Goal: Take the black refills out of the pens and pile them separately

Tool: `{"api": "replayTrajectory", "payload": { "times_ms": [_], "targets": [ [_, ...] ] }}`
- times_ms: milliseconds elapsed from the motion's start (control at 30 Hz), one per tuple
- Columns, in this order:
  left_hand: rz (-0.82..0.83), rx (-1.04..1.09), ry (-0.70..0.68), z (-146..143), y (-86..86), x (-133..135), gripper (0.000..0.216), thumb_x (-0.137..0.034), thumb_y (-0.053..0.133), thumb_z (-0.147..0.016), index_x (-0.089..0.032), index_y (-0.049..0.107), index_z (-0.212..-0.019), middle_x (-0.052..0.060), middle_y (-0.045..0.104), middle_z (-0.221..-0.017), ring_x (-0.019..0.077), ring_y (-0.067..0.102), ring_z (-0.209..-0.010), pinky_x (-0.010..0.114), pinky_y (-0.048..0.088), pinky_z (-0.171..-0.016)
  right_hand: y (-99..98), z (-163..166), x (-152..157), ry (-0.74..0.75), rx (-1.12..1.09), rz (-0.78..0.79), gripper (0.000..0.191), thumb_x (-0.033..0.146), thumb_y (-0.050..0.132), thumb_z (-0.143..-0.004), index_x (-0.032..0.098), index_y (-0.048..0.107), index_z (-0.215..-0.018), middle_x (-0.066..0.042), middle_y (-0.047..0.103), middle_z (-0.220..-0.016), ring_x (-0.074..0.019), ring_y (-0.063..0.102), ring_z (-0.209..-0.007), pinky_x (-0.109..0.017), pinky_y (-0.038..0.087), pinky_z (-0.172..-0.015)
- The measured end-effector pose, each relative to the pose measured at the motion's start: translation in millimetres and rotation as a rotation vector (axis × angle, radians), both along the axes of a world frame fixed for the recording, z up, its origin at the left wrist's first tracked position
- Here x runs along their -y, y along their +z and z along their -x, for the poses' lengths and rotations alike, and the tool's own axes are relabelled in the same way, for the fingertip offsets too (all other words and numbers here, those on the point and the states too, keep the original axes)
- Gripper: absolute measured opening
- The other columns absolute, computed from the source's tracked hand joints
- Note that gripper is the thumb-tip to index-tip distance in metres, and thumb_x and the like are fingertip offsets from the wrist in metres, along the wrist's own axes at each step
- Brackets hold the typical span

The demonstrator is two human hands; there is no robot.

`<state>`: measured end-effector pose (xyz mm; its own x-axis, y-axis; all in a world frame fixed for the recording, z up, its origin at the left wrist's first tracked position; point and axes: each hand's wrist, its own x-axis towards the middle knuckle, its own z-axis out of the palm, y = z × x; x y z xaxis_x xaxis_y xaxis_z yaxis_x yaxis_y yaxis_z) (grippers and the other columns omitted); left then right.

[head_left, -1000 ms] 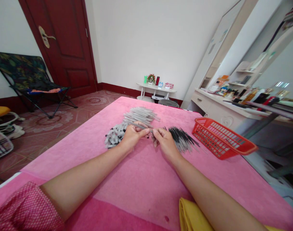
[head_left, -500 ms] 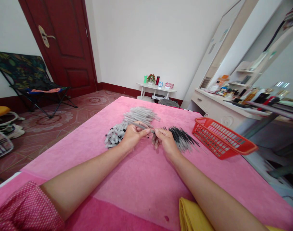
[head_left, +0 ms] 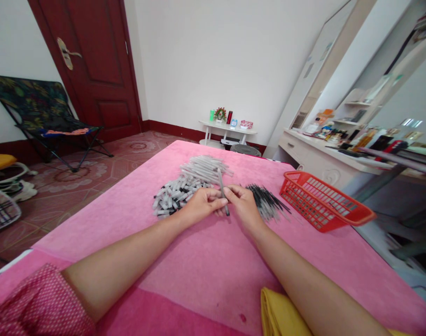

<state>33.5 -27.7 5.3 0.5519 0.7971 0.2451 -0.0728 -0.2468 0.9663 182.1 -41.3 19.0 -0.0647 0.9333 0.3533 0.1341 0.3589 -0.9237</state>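
In the head view, the only one you have, the slim grey pen (head_left: 222,186) has swung round between your hands: half a second ago it lay crosswise from one hand to the other, largely hidden by your fingers, and now it points away from you, its pale tip leaning a little left and its dark end toward you. Your left hand (head_left: 202,203) pinches it between thumb and fingers low on its length, and the dark end juts out past the thumb. Your right hand (head_left: 242,200) has its thumb and forefinger closed on the other side, slightly higher; the rest of its fingers are curled out of sight, so how firmly they press cannot be told. The turn leaves both ends of the pen exposed, which I judge makes it easier for you to see and handle either one. Your left hand has also come off the heap of short pale and black pieces (head_left: 179,191), so more of that heap shows. Behind it lie the pale tubes (head_left: 204,167) in a loose stack, and just beyond your right hand lies the bundle of thin black-and-grey rods (head_left: 270,203), with the red basket (head_left: 331,222) beside it. All of these rest on the pink cloth (head_left: 185,266), apparently undisturbed by the turn.
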Motion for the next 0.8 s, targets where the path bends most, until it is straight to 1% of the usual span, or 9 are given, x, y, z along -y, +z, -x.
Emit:
{"api": "replayTrajectory", "payload": {
  "times_ms": [133, 200, 233, 367, 433, 567, 667, 733, 800],
  "targets": [
    [-0.015, -0.052, 0.05, 3, 2.0, -4, 0.038, -0.049, 0.063, -0.073, -0.011, 0.063, -0.067, 0.003, 0.061, -0.056, 0.0094, 0.055, -0.048, 0.02, 0.044, -0.051, -1.5, -5, -3, -0.062, -0.209, 0.163, 0.032, 0.049, 0.063, -0.071, 0.017, 0.063, -0.069, -0.003, 0.064, -0.068, -0.016, 0.058, -0.059, -0.028, 0.047, -0.057],
    [-0.003, -0.062, 0.082, 5, 1.7, -6, 0.037, -0.047, 0.064, -0.072, -0.011, 0.062, -0.066, 0.002, 0.06, -0.054, 0.0095, 0.055, -0.047, 0.019, 0.044, -0.05, -0.5, -6, -2, -0.038, -0.238, 0.22, 0.035, 0.052, 0.064, -0.07, 0.017, 0.063, -0.07, -0.004, 0.065, -0.07, -0.0157, 0.058, -0.058, -0.027, 0.046, -0.055],
    [-0.002, -0.074, 0.088, 5, 1.3, -6, 0.036, -0.047, 0.064, -0.072, -0.012, 0.061, -0.064, 0.002, 0.06, -0.053, 0.0095, 0.054, -0.046, 0.02, 0.044, -0.049, 0.0, -5, -1, -0.012, -0.227, 0.225, 0.036, 0.053, 0.064, -0.07, 0.017, 0.064, -0.071, -0.004, 0.065, -0.07, -0.0154, 0.058, -0.058, -0.027, 0.046, -0.055],
    [-0.01, -0.095, 0.078, 5, -1.2, -6, 0.035, -0.044, 0.064, -0.073, -0.012, 0.061, -0.06, 0.004, 0.063, -0.055, 0.0101, 0.055, -0.045, 0.021, 0.044, -0.048, -1.3, 1, 2, 0.119, -0.117, 0.126, 0.033, 0.048, 0.065, -0.071, 0.016, 0.066, -0.078, -0.002, 0.064, -0.07, -0.0143, 0.057, -0.061, -0.026, 0.046, -0.058],
    [-0.016, -0.09, 0.074, 4, -2.3, -5, 0.034, -0.043, 0.063, -0.073, -0.012, 0.062, -0.059, 0.005, 0.064, -0.055, 0.0101, 0.055, -0.044, 0.021, 0.043, -0.047, -3.7, 2, 2, 0.13, -0.086, 0.086, 0.031, 0.046, 0.065, -0.071, 0.016, 0.066, -0.077, -0.002, 0.064, -0.07, -0.0139, 0.056, -0.062, -0.026, 0.046, -0.059],
    [-0.087, -0.135, 0.072, 2, -2.3, -1, 0.032, -0.038, 0.061, -0.076, -0.013, 0.064, -0.057, 0.004, 0.062, -0.051, 0.0107, 0.055, -0.045, 0.019, 0.041, -0.046, -6.9, 4, 1, 0.054, -0.051, 0.067, 0.028, 0.044, 0.066, -0.07, 0.016, 0.064, -0.072, -0.003, 0.063, -0.069, -0.0149, 0.056, -0.063, -0.026, 0.046, -0.059],
    [-0.213, -0.222, 0.052, 5, 2.5, -4, 0.026, -0.032, 0.059, -0.076, -0.013, 0.068, -0.061, 0.002, 0.063, -0.053, 0.0109, 0.054, -0.048, 0.019, 0.04, -0.049, -4.5, 4, 2, -0.011, -0.062, 0.045, 0.026, 0.042, 0.062, -0.074, 0.016, 0.063, -0.077, -0.004, 0.065, -0.074, -0.0158, 0.058, -0.067, -0.027, 0.047, -0.062],
    [-0.298, -0.302, 0.042, 12, 8.1, -11, 0.016, -0.026, 0.062, -0.072, -0.014, 0.07, -0.063, 0.0, 0.064, -0.056, 0.0113, 0.055, -0.05, 0.019, 0.04, -0.05, -1.5, 4, 2, -0.075, -0.086, 0.01, 0.025, 0.041, 0.057, -0.077, 0.016, 0.061, -0.079, -0.005, 0.065, -0.08, -0.0151, 0.059, -0.068, -0.026, 0.047, -0.062],
    [-0.336, -0.364, 0.06, 24, 14.8, -20, 0.007, -0.02, 0.066, -0.064, -0.017, 0.073, -0.066, 0.0, 0.068, -0.061, 0.0131, 0.058, -0.054, 0.02, 0.041, -0.052, 0.9, 3, 2, -0.121, -0.095, -0.02, 0.024, 0.04, 0.054, -0.08, 0.016, 0.059, -0.081, -0.005, 0.065, -0.082, -0.0133, 0.058, -0.064, -0.025, 0.046, -0.059]
  ]
}}
